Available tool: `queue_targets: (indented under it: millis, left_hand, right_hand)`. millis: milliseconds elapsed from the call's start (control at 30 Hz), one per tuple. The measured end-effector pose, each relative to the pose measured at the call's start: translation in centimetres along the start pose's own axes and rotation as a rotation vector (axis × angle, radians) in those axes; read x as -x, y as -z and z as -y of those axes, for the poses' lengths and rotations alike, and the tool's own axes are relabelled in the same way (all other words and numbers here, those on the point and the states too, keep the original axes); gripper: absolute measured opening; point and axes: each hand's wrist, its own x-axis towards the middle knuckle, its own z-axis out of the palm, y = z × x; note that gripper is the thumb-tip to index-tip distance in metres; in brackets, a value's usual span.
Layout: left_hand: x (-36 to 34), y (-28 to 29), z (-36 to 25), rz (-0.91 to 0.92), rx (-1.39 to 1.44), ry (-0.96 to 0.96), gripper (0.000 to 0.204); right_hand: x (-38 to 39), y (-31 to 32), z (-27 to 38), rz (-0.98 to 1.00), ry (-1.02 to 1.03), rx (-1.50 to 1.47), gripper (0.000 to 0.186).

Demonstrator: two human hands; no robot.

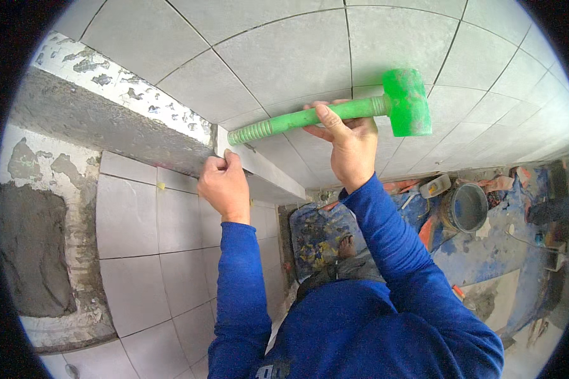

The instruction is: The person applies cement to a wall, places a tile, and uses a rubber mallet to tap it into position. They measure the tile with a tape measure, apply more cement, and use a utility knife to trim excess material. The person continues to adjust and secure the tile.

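Strip-seating step, I judge: left hand (225, 186) pinches the left end of the tile strip (269, 177), right hand (354, 151) grasps the green mallet (363, 108); light, controlled taps likely needed next.

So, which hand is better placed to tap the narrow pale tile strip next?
Probably the right hand: it holds the green cylinder-headed mallet by its handle. The left hand, at the left end of the tile strip, shows no tool.
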Motion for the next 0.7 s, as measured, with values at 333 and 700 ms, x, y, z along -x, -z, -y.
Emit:
queue_targets:
  millis: [333, 700]
  left_hand:
    - [0.0, 0.3, 0.2, 0.036, 0.016, -0.009, 0.032]
    - [2.6, 3.1, 3.0, 0.195, 0.128, 0.066, 0.034]
  right_hand:
    - [0.0, 0.9, 0.6, -0.012, 0.13, 0.067, 0.025]
    - [0.9, 7.0, 5.2, -0.037, 0.163, 0.197, 0.02]
